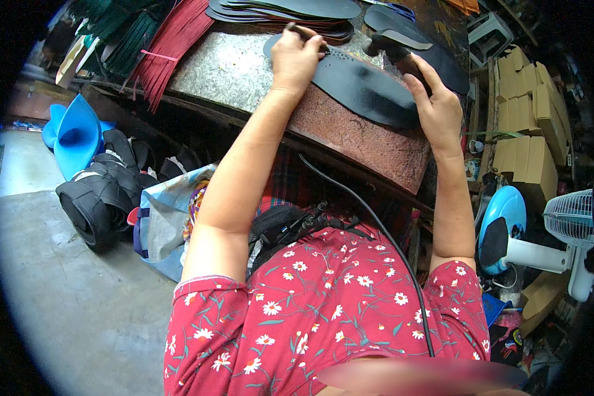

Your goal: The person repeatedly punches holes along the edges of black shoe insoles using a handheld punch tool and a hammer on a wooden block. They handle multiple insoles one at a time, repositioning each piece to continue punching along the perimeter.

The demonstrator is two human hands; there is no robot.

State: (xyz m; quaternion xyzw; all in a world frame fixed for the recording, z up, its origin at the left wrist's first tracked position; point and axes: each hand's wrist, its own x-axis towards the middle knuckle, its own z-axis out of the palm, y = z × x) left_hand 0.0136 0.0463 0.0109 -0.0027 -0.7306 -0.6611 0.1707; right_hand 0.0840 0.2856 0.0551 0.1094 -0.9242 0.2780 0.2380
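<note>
On the worktable lies a black shoe sole (pixel 366 89), with small holes dotted near its far left end. My left hand (pixel 296 61) rests over that end, closed around a short dark punch (pixel 301 30); its lower tip is hidden by my fingers. In my right hand (pixel 437 105) is a hammer, gripped by its handle. The dark hammer head (pixel 384 46) is raised beside the sole, to the right of the punch and apart from it.
Stacked dark soles (pixel 284 9) lie at the table's back. Red strips (pixel 171 53) and dark green strips hang over its left end. A curved blade (pixel 408 39) lies at right. Cardboard boxes (pixel 525 99) and a white fan (pixel 569 218) stand beyond. Black rolls (pixel 96 204) sit on the floor.
</note>
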